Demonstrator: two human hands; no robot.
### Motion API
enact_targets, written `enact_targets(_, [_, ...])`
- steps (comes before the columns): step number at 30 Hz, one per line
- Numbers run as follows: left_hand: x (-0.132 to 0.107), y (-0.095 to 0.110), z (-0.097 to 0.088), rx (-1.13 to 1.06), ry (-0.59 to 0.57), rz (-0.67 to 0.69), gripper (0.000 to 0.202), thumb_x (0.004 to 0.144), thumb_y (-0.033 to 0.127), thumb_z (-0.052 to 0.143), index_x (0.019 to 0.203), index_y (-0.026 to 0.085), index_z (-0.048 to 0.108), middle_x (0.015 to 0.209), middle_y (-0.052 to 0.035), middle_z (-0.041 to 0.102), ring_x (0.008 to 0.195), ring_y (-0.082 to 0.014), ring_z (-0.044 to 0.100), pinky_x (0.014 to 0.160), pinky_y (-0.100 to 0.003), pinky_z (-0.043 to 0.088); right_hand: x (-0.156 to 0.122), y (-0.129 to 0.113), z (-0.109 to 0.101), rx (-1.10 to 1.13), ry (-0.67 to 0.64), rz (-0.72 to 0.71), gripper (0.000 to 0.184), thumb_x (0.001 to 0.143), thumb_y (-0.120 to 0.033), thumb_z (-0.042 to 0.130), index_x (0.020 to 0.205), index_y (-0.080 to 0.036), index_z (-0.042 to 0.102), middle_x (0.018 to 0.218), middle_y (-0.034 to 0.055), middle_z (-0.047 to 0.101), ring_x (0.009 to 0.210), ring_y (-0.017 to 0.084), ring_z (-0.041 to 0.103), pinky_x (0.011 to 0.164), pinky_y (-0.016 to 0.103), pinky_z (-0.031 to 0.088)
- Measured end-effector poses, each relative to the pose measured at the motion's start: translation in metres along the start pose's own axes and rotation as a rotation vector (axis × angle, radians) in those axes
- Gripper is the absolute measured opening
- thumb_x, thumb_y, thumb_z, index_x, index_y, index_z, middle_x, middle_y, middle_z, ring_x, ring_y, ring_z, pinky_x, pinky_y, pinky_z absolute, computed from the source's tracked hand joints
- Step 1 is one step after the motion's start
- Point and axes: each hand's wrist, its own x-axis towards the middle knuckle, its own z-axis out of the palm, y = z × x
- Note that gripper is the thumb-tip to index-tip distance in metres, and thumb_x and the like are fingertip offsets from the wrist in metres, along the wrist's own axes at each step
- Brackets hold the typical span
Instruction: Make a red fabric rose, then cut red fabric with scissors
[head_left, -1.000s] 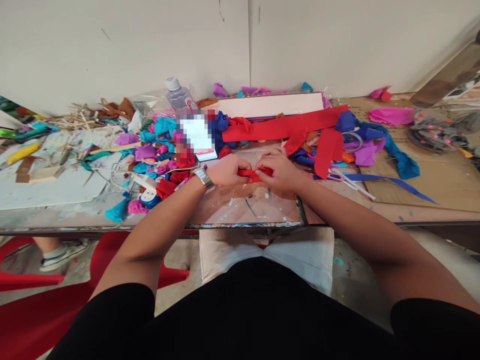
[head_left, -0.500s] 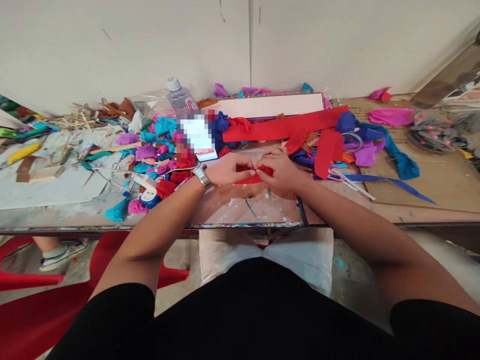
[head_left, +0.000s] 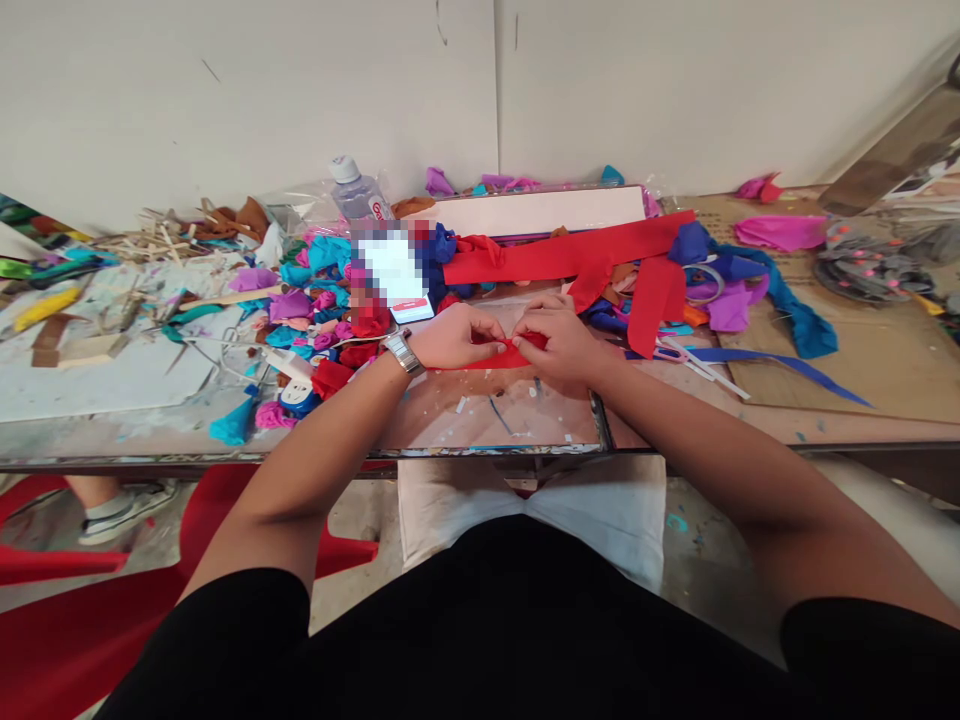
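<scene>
My left hand (head_left: 454, 337) and my right hand (head_left: 559, 338) meet over the table's near edge, both pinched on a small folded red paper piece (head_left: 501, 355) between them. A silver watch (head_left: 403, 352) is on my left wrist. Just behind my hands lie long red crepe strips (head_left: 570, 255) and a heap of crumpled blue, purple, pink and teal paper (head_left: 322, 290). Part of the red piece is hidden under my fingers.
A plastic bottle (head_left: 356, 190) and a long white box (head_left: 536, 210) stand by the wall. Scissors (head_left: 694, 362) and a blue ribbon (head_left: 787, 370) lie to the right. Wood scraps (head_left: 157, 235) cover the back left. A red chair (head_left: 90, 640) and someone's shoe (head_left: 127, 505) are below left.
My fingers have shifted slightly on the red piece, which now lies flatter and lower between my hands. Nothing else has moved.
</scene>
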Motion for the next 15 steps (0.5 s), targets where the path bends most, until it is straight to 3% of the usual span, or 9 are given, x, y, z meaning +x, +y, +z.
enact_targets(7, [0.0000,0.0002,-0.0007,0.010,-0.023,-0.018,0.030,0.091,0.042,0.069,0.092,0.015,0.083,0.074,-0.0011,0.074,0.063,-0.0125,0.058,0.062,-0.025,0.042,0.0014,-0.0005,-0.0046,0.028,-0.052,-0.018,0.021,0.096,-0.039,0.065,0.088,-0.024,0.077,0.089,0.0052,0.080,0.104,0.029,0.066,0.103,0.049,0.034])
enact_targets(15, [0.0006,0.0032,-0.0011,-0.013,-0.098,-0.038,0.032,0.092,0.043,0.066,0.083,0.015,0.078,0.060,0.0039,0.055,0.055,-0.0089,0.039,0.054,-0.024,0.030,0.0023,-0.0016,-0.0056,-0.002,-0.050,-0.035,0.019,0.096,-0.036,0.065,0.088,-0.025,0.077,0.092,0.0052,0.083,0.102,0.029,0.068,0.102,0.050,0.035])
